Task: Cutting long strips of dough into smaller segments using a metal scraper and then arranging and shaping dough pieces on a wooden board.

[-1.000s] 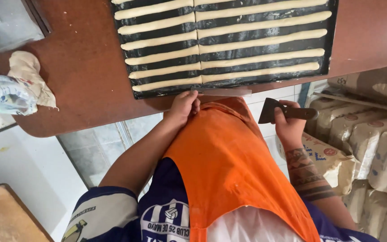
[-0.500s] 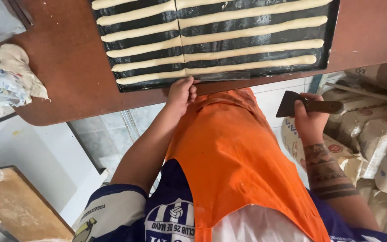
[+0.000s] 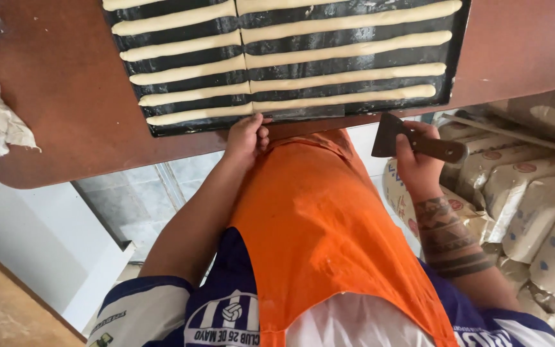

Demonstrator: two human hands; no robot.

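The left hand [image 3: 246, 136] gripped the near edge of the black metal baking tray [image 3: 303, 114] on the reddish-brown wooden desk [image 3: 65, 109], its pale dough sticks [image 3: 342, 50] lying crosswise. Right of the tray, the right hand [image 3: 417, 160] closed around a wooden-handled metal scraper [image 3: 412, 138].

Tray [image 3: 130, 103] of dough sticks [image 3: 342, 50] lying in rows on the table [image 3: 65, 83]; left hand [image 3: 246, 136] at the tray's near edge; right hand [image 3: 419, 160], scraper [image 3: 419, 138] in its grip, right of it; stacked sacks [image 3: 534, 193] at far right
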